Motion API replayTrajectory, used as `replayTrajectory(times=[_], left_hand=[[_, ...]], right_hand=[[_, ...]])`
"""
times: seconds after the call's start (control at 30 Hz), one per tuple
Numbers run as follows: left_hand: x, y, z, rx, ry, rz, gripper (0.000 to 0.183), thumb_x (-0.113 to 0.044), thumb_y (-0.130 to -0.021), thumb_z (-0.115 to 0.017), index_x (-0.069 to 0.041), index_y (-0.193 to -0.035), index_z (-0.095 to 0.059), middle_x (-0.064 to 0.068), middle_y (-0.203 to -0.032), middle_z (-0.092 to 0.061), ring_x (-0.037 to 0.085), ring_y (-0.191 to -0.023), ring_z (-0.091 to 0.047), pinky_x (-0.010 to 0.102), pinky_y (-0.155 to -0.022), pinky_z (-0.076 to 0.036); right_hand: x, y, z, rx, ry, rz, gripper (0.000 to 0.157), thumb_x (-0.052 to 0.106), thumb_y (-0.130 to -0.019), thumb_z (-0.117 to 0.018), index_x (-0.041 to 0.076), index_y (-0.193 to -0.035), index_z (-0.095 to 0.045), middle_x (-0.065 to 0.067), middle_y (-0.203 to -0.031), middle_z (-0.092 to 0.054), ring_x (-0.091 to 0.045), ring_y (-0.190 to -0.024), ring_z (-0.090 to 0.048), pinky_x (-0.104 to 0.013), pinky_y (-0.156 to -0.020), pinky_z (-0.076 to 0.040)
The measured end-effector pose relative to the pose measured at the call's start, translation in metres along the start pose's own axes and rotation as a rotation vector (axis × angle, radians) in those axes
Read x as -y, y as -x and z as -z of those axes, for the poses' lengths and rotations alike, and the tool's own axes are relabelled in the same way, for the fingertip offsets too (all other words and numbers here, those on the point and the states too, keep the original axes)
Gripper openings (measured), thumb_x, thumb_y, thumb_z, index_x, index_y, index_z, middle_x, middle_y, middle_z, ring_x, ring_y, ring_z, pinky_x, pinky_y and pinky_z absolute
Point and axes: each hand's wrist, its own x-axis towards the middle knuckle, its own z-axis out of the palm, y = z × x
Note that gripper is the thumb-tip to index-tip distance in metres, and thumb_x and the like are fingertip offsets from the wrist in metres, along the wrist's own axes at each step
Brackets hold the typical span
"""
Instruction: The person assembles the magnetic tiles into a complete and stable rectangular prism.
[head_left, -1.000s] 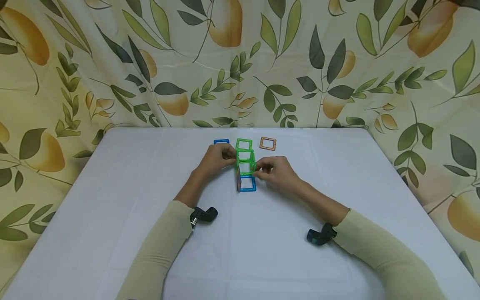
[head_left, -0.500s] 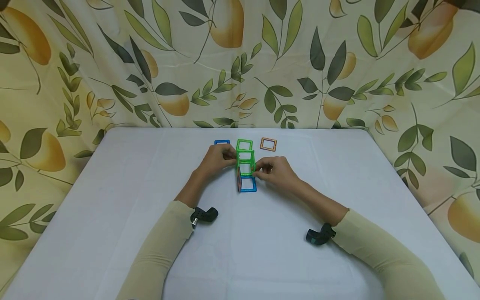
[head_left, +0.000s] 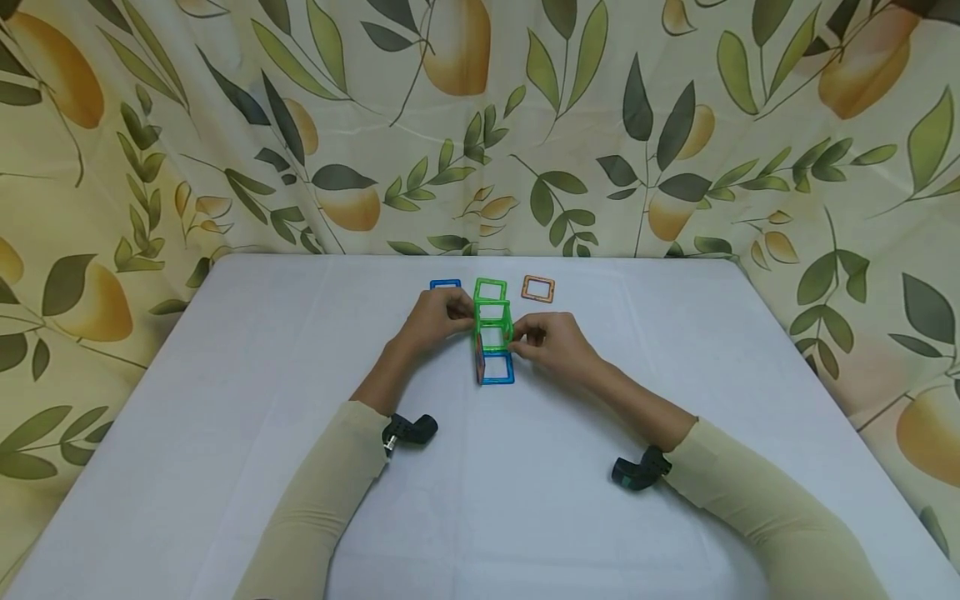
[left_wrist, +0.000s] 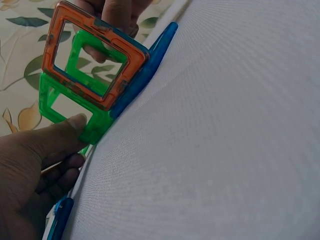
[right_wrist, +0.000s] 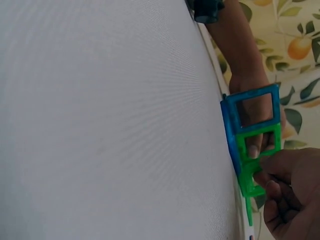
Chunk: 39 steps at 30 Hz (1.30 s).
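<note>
Magnetic building tiles form a small structure at the table's far middle. My left hand [head_left: 438, 317] grips its left side, with the thumb pressed on an upright green tile [left_wrist: 102, 122] in the left wrist view. From the right, my right hand [head_left: 555, 340] pinches another upright green tile [right_wrist: 245, 179] between thumb and finger. Nearer me, an upright tile, orange [left_wrist: 52, 46] on its outer face and blue [right_wrist: 255, 93] on its inner one, stands along the left edge of a flat blue tile [head_left: 498, 381]. Fingers partly hide the green tiles.
A flat green tile [head_left: 491, 282] lies at the structure's far end. A loose orange tile [head_left: 525, 288] lies to its right and a blue tile [head_left: 446, 282], partly behind my left hand, to its left. A white cloth [head_left: 480, 500] covers the table before a patterned curtain [head_left: 450, 167].
</note>
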Motion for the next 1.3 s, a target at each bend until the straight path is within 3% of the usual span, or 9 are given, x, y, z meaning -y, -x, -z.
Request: replayTrajectory(times=[1.3], left_hand=[[0.0002, 0.0002, 0.0006, 0.007, 0.008, 0.001, 0.013, -0.003, -0.093, -0.080, -0.003, -0.105, -0.075, 0.005, -0.098, -0.075, 0.017, -0.090, -0.069, 0.030, -0.083, -0.056]], right_hand=[[-0.0057, -0.0026, -0.0016, 0.018, 0.014, -0.047, 0.013, 0.000, -0.089, -0.081, 0.003, -0.101, -0.077, 0.000, -0.087, -0.072, -0.018, -0.076, -0.058, -0.027, -0.065, -0.048]])
